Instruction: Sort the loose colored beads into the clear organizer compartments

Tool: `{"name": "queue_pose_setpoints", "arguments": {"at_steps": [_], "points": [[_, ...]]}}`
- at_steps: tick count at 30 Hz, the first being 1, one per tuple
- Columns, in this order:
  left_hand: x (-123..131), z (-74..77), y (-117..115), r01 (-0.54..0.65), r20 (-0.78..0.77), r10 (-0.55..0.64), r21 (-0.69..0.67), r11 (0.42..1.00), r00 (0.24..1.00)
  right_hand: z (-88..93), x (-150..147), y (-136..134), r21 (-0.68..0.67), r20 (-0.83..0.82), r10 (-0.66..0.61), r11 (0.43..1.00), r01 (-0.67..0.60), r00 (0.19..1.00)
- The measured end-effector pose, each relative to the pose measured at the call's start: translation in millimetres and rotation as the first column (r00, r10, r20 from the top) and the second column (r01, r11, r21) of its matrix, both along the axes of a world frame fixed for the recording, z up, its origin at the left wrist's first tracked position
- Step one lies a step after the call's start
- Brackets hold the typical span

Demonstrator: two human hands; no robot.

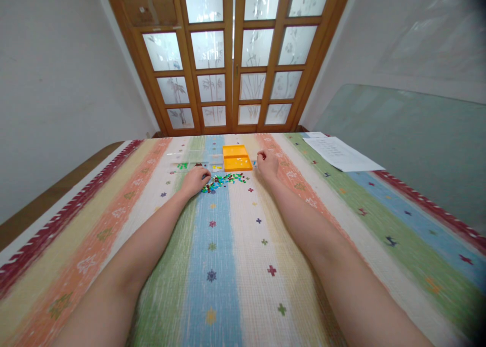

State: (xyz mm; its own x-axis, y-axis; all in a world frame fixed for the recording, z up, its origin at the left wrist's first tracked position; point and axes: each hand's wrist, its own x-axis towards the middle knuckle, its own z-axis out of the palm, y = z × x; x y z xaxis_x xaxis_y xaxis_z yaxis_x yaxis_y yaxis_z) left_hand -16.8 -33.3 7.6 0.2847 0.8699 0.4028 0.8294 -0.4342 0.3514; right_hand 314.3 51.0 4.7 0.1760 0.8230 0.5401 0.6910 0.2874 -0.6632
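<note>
A scatter of small coloured beads (225, 181) lies on the striped tablecloth (235, 256) far in front of me. My left hand (195, 178) rests palm down at the left edge of the beads, fingers curled and pinched among them. My right hand (267, 164) sits to the right of the beads with its fingers curled closed; whatever it holds is too small to make out. An orange tray (236, 157) stands just behind the beads, between my hands. A clear compartment box (193, 163) with green bits lies behind my left hand.
A white printed sheet (341, 153) lies at the far right of the table. A glass pane (413, 139) leans along the right wall. Wooden doors with frosted glass (231, 58) stand behind the table. The table's left edge shows bare wood (49, 197).
</note>
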Motion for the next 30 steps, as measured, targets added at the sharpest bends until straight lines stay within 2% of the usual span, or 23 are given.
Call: {"name": "queue_pose_setpoints", "arguments": {"at_steps": [5,13,18,26,28,30], "points": [[0.9,1.4,-1.0,-0.032,-0.047,0.032,-0.018,0.999,0.998,1.3,-4.7,-2.9,0.041,0.037,0.036,0.998,-0.037,0.999],[2.1,3.1,-2.7,-0.058,-0.123,0.055,-0.025,0.998,0.991,4.1,-25.5,-18.4,0.058,0.222,0.255,0.960,-0.274,0.941],[2.3,2.2,-1.8,-0.048,-0.124,0.046,-0.018,0.999,0.991,5.8,-47.0,-34.0,0.017,0.402,0.437,0.875,-0.484,0.804],[1.7,-1.7,1.9,-0.040,-0.122,0.039,-0.006,0.999,0.992,8.8,-78.1,-59.6,-0.120,0.554,0.664,0.661,-0.741,0.502],[1.3,-3.0,3.0,-0.037,-0.108,0.036,-0.004,0.999,0.993,7.5,-79.6,-59.9,-0.156,0.560,0.687,0.637,-0.755,0.464],[1.0,-3.6,3.5,-0.030,-0.092,0.030,-0.002,1.000,0.995,6.1,-79.6,-58.7,-0.169,0.564,0.686,0.641,-0.749,0.461]]}}
